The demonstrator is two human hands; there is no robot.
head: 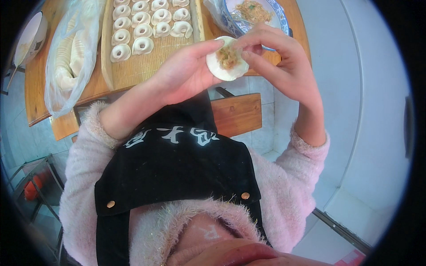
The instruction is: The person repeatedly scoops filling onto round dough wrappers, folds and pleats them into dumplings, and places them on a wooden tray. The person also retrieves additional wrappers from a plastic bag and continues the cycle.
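Observation:
A round white dough wrapper (214, 68) lies across the fingers of my left hand (188, 71), with my thumb on its upper edge. A small mound of shredded filling (228, 58) sits in the middle of the wrapper, which is still flat. My right hand (283, 58) has its thumb and fingertips at the wrapper's right edge; the exact grip is partly hidden by the fingers. Behind my right hand stands a blue-and-white patterned bowl (229, 21) of similar filling (254, 12). Left of it is a wooden tray (169, 53) with rows of ring-shaped folded dumplings (143, 45).
A clear plastic bag (55, 96) with stacked dough wrappers (78, 55) lies left of the tray on the wooden table (36, 96). A white bowl (31, 36) is at the far left. A wooden stool (238, 113) stands below the table edge. A pale wall (376, 109) rises at right.

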